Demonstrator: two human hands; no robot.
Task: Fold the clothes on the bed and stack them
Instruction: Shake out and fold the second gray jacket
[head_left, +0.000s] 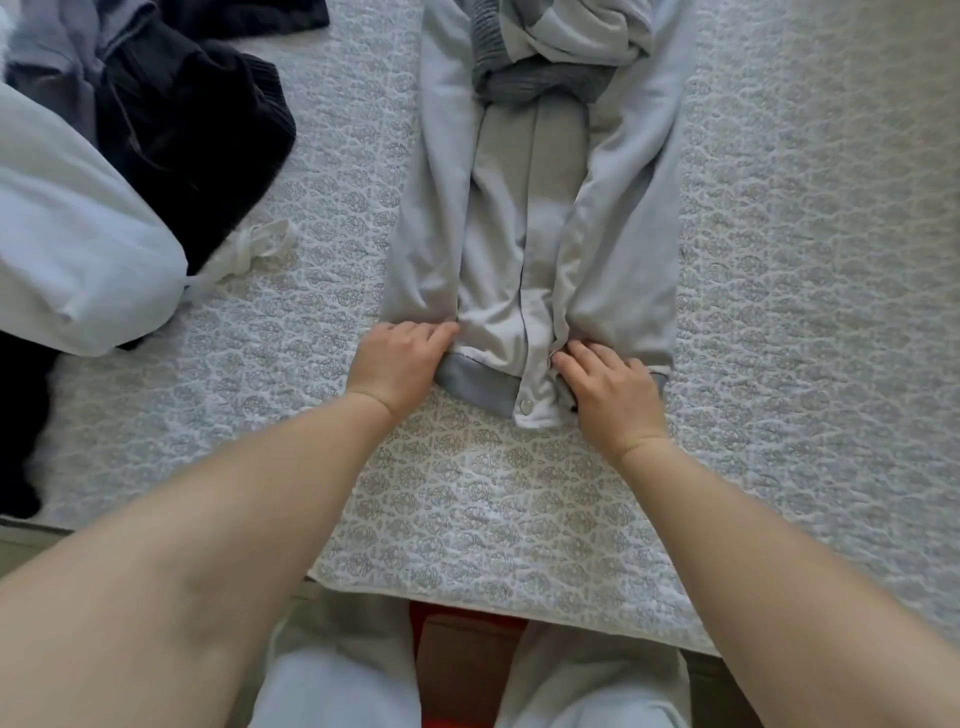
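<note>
Head view, looking down over a bed (779, 260) covered by a pale quilted spread with a grey leaf-like pattern, its near edge crossing the bottom of the frame. Beyond that edge, light trousers on the person's legs and a strip of red and brown floor between them.

In the middle of the bed, toward the near edge, a light grey jacket (524, 249) lying lengthwise, both sleeves folded in along its sides, a snap button showing at the near hem beside a darker grey band. At the far end, the bunched hood or collar with a darker ribbed part.

Left hand (397, 358) on the near left corner of the jacket, fingers curled over the sleeve end, pinching the cloth at the hem. Right hand (608, 382) on the near right corner, fingers bent and gripping the fabric beside the front opening. Hands apart, one at each side of the hem.

Toward the left edge of the bed, a heap of unfolded clothes: a black knitted garment (192, 124), a white garment (67, 234) and a small white strap-like piece (249, 249) just beside them.
</note>
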